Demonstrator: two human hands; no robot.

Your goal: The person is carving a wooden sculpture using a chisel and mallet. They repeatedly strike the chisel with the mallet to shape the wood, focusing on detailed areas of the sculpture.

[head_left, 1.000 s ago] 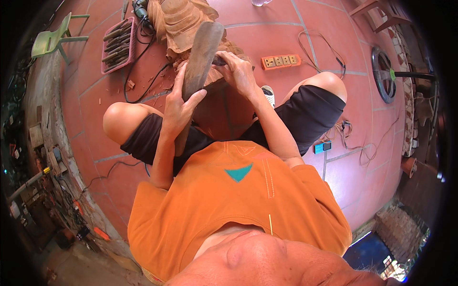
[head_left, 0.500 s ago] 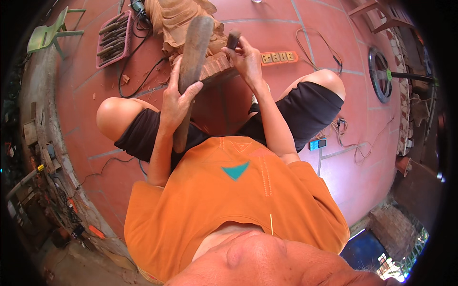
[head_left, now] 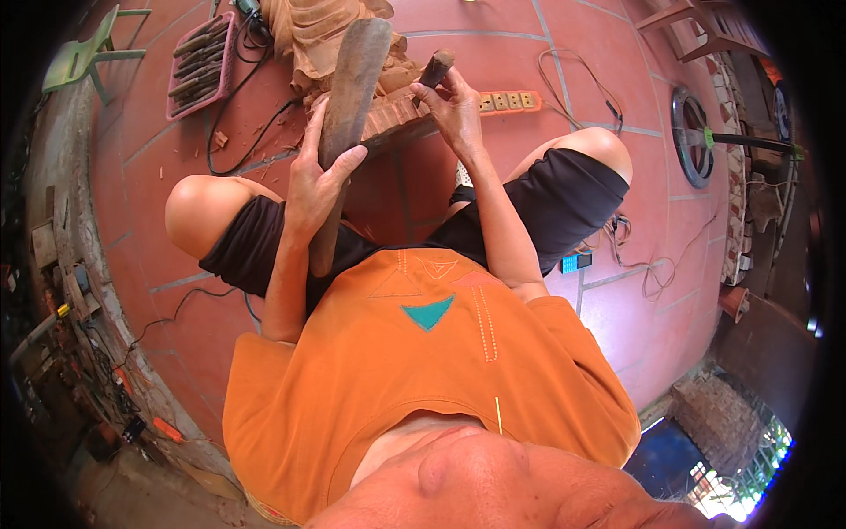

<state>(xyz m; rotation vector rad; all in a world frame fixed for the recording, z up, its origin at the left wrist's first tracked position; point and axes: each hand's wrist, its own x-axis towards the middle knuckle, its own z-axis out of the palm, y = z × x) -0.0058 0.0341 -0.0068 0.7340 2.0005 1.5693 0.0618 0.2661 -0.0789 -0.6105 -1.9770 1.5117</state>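
My left hand (head_left: 315,181) is closed around a long, flat wooden mallet (head_left: 355,84), its broad end pointing up and away and its narrow end near my lap. My right hand (head_left: 455,115) pinches a short chisel (head_left: 437,67) by its dark wooden handle, the butt end upward. The chisel's blade is hidden by my fingers and the wood. Just beyond both hands lies a carved wooden statue (head_left: 322,40) with flowing folds; its base (head_left: 393,115) faces me, close to my right fingers.
A pink basket of chisels (head_left: 227,66) is at far left, beside a power tool (head_left: 251,11) with a black cord. An orange power strip (head_left: 511,101) lies right of the carving. Wood chips dot the tiled floor (head_left: 141,220). A green chair (head_left: 75,62) stands far left.
The chisel handle in my right hand has tilted, its butt end now leaning further right. My left hand and the mallet have shifted slightly; the whole view has moved a little.
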